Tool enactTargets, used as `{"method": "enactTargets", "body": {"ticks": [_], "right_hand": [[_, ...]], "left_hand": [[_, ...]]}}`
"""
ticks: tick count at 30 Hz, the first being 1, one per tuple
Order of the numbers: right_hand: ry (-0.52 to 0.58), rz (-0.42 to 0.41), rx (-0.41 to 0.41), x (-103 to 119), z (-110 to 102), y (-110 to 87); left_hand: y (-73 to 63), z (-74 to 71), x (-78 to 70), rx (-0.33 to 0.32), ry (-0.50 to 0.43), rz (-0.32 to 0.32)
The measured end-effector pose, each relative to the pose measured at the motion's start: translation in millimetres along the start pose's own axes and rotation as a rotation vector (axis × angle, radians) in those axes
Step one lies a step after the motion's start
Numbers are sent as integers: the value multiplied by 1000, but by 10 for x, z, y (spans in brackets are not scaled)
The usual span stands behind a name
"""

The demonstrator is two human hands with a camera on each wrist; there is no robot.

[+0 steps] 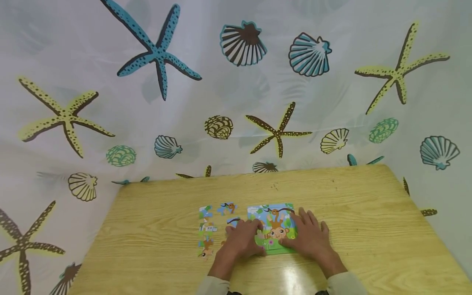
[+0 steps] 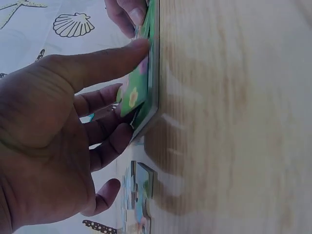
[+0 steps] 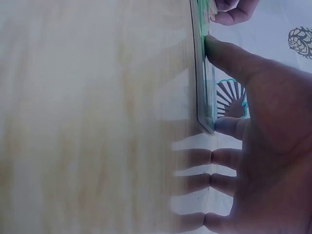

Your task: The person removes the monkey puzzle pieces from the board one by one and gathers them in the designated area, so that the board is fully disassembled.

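Note:
A monkey jigsaw puzzle (image 1: pixel 277 223) lies in its thin tray (image 2: pixel 155 73) on the table. My left hand (image 1: pixel 241 239) is at the near left corner, pinching a green puzzle piece with a flower (image 2: pixel 132 95) between thumb and fingers. That piece sits tilted, one edge raised from the tray. My right hand (image 1: pixel 311 237) rests at the tray's right side, its thumb (image 3: pixel 224 51) pressing on the lower part of the picture. The index finger touches the tray's edge, and the other fingers reach straight down to the tabletop.
Left of the tray lie several loose puzzle pieces (image 1: pixel 207 226), one (image 1: pixel 233 222) close to my left fingers. The wooden table (image 1: pixel 155 229) ends at a curtain (image 1: pixel 236 90) printed with starfish and shells, which also runs along both sides.

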State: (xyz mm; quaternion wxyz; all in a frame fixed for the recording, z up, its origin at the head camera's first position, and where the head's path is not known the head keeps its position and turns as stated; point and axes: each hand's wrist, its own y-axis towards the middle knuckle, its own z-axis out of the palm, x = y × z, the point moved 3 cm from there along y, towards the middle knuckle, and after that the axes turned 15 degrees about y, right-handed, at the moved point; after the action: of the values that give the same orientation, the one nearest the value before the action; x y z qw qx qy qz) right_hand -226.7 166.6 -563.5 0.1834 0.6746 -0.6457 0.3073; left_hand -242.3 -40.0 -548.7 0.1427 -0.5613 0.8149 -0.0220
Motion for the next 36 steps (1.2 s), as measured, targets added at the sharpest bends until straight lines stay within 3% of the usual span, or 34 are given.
{"method": "enactTargets", "body": {"ticks": [8,11,14,18,25,30,36], "right_hand": [[-4,0,-5,9,-5,12],[-6,2,-4,20,-4,10],[-5,5,-1,23,0,-2],[0,2,-8,25,3,-16],[-5,-1,-17,24,0,-13],[3,1,-19,24,-6,-15],[16,-3,-15,37,3,-18]], "left_hand": [[-56,-43,31,-69,-178,75],[-102,-110,133,-69,-258,66],[-159,-187,345,-97,-324,8],[-236,-251,746,-167,-333,-121],[-306,-285,1434,-196,-376,-333],[-341,-333,1742,-213,-351,-384],[-363,-342,1989,-234,-315,-428]]}}
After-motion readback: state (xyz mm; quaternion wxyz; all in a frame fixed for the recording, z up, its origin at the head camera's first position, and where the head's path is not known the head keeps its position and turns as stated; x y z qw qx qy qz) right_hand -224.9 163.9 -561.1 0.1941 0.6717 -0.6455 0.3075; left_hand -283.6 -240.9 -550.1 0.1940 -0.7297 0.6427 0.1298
